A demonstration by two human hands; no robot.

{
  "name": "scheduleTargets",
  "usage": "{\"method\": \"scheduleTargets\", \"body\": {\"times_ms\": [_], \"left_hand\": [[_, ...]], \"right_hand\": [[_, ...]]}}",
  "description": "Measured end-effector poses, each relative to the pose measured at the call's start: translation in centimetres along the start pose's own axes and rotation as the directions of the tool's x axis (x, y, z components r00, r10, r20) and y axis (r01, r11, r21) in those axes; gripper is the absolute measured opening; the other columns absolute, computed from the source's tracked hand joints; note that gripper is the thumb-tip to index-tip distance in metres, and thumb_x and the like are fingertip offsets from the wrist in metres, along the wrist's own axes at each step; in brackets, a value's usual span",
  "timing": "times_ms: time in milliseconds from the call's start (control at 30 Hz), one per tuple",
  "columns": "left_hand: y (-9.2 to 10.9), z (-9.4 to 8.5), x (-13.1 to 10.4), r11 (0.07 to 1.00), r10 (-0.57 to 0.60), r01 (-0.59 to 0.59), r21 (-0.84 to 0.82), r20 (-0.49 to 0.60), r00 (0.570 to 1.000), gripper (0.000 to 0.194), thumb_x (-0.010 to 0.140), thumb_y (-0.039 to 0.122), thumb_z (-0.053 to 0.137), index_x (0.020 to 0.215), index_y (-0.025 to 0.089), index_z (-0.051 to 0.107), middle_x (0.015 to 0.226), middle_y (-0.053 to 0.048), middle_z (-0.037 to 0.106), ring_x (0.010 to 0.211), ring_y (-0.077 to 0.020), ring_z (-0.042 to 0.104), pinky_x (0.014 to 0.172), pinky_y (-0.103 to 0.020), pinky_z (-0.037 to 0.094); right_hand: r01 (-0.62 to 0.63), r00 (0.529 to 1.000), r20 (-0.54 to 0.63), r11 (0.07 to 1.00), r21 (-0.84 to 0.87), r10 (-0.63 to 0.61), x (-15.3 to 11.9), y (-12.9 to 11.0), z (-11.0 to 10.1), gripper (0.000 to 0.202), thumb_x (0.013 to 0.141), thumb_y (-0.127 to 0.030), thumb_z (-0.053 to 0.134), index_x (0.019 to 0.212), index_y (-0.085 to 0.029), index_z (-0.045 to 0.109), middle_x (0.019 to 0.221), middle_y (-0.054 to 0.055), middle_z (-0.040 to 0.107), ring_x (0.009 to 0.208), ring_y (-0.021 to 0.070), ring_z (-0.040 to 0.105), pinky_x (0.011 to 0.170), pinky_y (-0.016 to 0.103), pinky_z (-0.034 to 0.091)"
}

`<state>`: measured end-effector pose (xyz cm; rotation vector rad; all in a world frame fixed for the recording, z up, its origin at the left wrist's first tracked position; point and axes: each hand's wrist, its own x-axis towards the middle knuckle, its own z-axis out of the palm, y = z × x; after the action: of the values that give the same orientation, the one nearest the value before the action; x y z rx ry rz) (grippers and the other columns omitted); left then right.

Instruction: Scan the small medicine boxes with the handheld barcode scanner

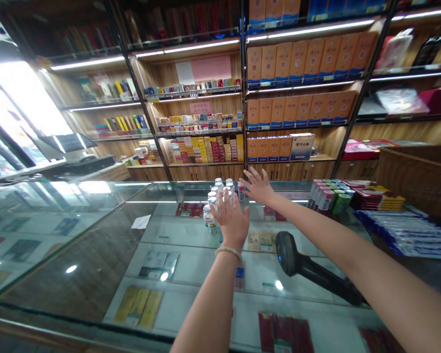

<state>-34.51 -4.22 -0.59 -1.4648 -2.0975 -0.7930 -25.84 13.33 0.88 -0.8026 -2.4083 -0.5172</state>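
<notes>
A cluster of small clear bottles with white caps (208,217) stands on the glass counter (185,230). My left hand (231,220), with a beaded bracelet (228,251) at its wrist, reaches over the near right side of them. Its fingers are spread and hide part of the cluster; whether they touch the bottles I cannot tell. Farther back and to the right, my right hand (260,189) is stretched out with fingers apart. A small pinkish-red container (241,189) stands by its fingertips. Neither hand visibly holds anything.
Below my right forearm lies a black barcode scanner (305,267). On the right are upright tubes (325,198), stacked red and yellow packs (385,198) and blue-white packets (411,233). A white paper (141,222) lies left. Shelves of orange boxes (299,61) line the back wall.
</notes>
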Motion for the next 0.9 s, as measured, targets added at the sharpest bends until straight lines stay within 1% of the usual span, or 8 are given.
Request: {"method": "scheduleTargets", "body": {"times_ms": [100,200,367,533,667,767,900], "left_hand": [[-0.1,0.3,0.0,1.0,0.021,-0.022,-0.009,-0.081,0.996,0.059,0.098,0.042,0.057,0.152,0.019,0.053,0.17,-0.016,0.033,0.16,-0.0363,0.025,0.129,-0.068,0.01],[-0.2,0.5,-0.1,0.999,0.032,-0.033,-0.01,-0.13,0.991,0.057,0.098,0.041,0.058,0.15,0.019,0.055,0.169,-0.016,0.036,0.159,-0.0369,0.027,0.128,-0.069,0.012],[-0.2,0.5,0.0,0.998,0.043,-0.049,-0.033,-0.174,0.984,0.054,0.098,0.04,0.059,0.148,0.02,0.058,0.166,-0.017,0.04,0.157,-0.0369,0.031,0.129,-0.068,0.011],[-0.3,0.6,0.0,0.996,0.021,-0.037,-0.077,-0.19,0.981,0.052,0.098,0.039,0.06,0.147,0.022,0.059,0.165,-0.016,0.043,0.156,-0.0375,0.033,0.128,-0.069,0.013],[-0.5,0.8,0.1,0.995,0.009,-0.031,-0.099,-0.21,0.978,0.053,0.097,0.039,0.06,0.148,0.022,0.058,0.165,-0.016,0.042,0.155,-0.0388,0.032,0.127,-0.07,0.014],[-0.6,0.9,0.1,0.993,0.011,-0.038,-0.112,-0.23,0.973,0.052,0.096,0.039,0.061,0.146,0.023,0.059,0.165,-0.016,0.043,0.155,-0.039,0.033,0.127,-0.07,0.015],[-0.5,0.8,0.1,0.993,0.0,-0.027,-0.117,-0.22,0.976,0.051,0.097,0.04,0.061,0.145,0.023,0.06,0.165,-0.016,0.043,0.155,-0.0387,0.033,0.126,-0.069,0.016]], "right_hand": [[0.025,1.0,-0.018,1.0,-0.006,-0.025,0.0,-0.2,0.4,0.049,0.1,-0.038,0.058,0.147,-0.025,0.059,0.169,0.014,0.037,0.157,0.0373,0.024,0.122,0.071,0.013],[0.032,0.998,-0.055,0.999,-0.018,-0.033,-0.2,-0.4,0.6,0.043,0.101,-0.036,0.056,0.142,-0.027,0.063,0.169,0.011,0.038,0.157,0.0364,0.026,0.123,0.069,0.012],[0.045,0.997,-0.067,0.999,-0.015,-0.046,-0.4,-0.9,-0.1,0.038,0.101,-0.034,0.056,0.137,-0.03,0.066,0.169,0.007,0.039,0.157,0.0345,0.026,0.123,0.067,0.011],[0.006,0.999,-0.04,1.0,0.017,-0.005,-0.2,-1.3,-1.2,0.033,0.1,-0.035,0.057,0.13,-0.03,0.071,0.169,0.005,0.038,0.157,0.0347,0.026,0.122,0.066,0.011],[-0.018,1.0,-0.01,0.998,0.061,0.019,0.1,-1.6,-1.6,0.03,0.099,-0.035,0.057,0.124,-0.03,0.075,0.17,0.005,0.036,0.158,0.0338,0.024,0.122,0.065,0.01],[-0.07,0.997,0.029,0.991,0.11,0.067,0.4,-2.0,-1.9,0.031,0.099,-0.035,0.057,0.123,-0.028,0.075,0.171,0.007,0.034,0.158,0.0328,0.022,0.122,0.064,0.012],[-0.215,0.975,0.101,0.952,0.216,0.197,0.7,-2.3,-2.5,0.032,0.096,-0.04,0.062,0.12,-0.027,0.077,0.171,0.011,0.033,0.158,0.0323,0.02,0.121,0.063,0.014]]}}
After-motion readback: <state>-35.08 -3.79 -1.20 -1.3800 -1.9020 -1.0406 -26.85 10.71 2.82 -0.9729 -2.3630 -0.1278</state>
